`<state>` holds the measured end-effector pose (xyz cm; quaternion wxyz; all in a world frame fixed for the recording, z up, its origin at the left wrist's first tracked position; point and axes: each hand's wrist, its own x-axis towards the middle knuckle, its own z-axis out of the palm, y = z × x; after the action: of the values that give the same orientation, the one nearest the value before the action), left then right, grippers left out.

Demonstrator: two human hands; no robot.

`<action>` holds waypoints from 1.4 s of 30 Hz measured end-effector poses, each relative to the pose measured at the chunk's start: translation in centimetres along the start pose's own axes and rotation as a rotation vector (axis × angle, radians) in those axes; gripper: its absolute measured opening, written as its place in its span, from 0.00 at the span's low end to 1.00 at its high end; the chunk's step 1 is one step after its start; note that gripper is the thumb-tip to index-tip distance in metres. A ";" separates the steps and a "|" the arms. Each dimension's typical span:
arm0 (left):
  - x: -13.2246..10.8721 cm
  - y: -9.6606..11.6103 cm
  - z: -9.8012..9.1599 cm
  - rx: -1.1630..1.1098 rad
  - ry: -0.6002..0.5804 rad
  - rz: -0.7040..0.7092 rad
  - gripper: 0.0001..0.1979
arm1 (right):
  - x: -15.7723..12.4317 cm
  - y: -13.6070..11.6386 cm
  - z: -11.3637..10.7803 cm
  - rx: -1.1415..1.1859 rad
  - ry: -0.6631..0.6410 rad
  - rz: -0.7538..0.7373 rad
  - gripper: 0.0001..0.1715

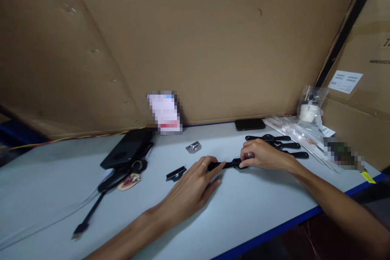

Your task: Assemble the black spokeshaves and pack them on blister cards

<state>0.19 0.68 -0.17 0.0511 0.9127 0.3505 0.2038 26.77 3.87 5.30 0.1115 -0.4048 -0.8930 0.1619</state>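
From here I judge it's adjustment: my left hand (195, 179) steadies the tool (234, 163), thumb wide; my right hand (259, 154) pinches its body; next needs steadiness

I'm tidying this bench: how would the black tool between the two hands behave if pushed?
The black tool seems stiff: its slim handle looks straight. Low and long on the smooth-looking table, it would probably slide rather than roll. Its glossy finish may feel slippery.
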 end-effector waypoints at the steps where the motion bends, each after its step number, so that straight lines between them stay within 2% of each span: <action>1: 0.0 -0.1 0.0 0.005 -0.004 -0.004 0.21 | 0.0 -0.1 0.2 -0.021 0.012 -0.001 0.10; 4: -0.1 -0.3 0.3 0.014 0.011 -0.014 0.21 | 0.1 -0.4 1.4 -0.090 0.055 0.001 0.12; 7: -0.3 -0.5 0.6 0.048 0.080 -0.013 0.23 | 0.5 -1.0 2.6 -0.179 0.116 0.042 0.14; 10: -0.4 -0.8 1.1 0.109 0.145 0.010 0.25 | 0.9 -1.3 2.4 -0.278 0.166 0.144 0.15; 13: -0.5 -1.2 1.3 0.138 0.177 0.020 0.27 | 0.1 -0.8 -0.3 -0.332 0.180 0.334 0.15; 17: -0.5 -1.6 1.4 0.124 0.170 0.015 0.25 | -3.4 1.3 -5.0 -0.383 0.111 0.559 0.09; 19: -0.5 -1.6 1.3 0.108 0.173 0.006 0.24 | -5.3 2.5 -6.3 -0.383 0.025 0.636 0.05; 21: -0.5 -1.5 1.2 0.083 0.181 -0.005 0.22 | -6.4 3.3 -6.6 -0.383 -0.025 0.682 0.07; 24: -0.3 -1.2 0.9 0.040 0.176 0.004 0.20 | -6.9 4.1 -6.2 -0.391 -0.037 0.707 0.08; 28: -0.2 -0.9 0.7 0.024 0.173 0.030 0.18 | -6.4 4.8 -5.9 -0.423 0.021 0.723 0.06; 32: -0.2 -1.1 1.0 0.017 0.155 0.022 0.18 | -5.6 6.4 -5.9 -0.433 0.081 0.726 0.16; 36: -0.2 -1.0 0.9 -0.006 0.151 0.004 0.18 | -4.9 8.6 -5.2 -0.372 0.062 0.666 0.25; 42: 0.0 -0.8 0.4 -0.016 0.155 0.019 0.17 | -4.3 11.0 -4.4 -0.287 0.023 0.632 0.20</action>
<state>-0.20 1.31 -0.75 0.0293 0.8969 0.3432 0.2773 38.57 8.33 4.87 0.0077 -0.6746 -0.7360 0.0566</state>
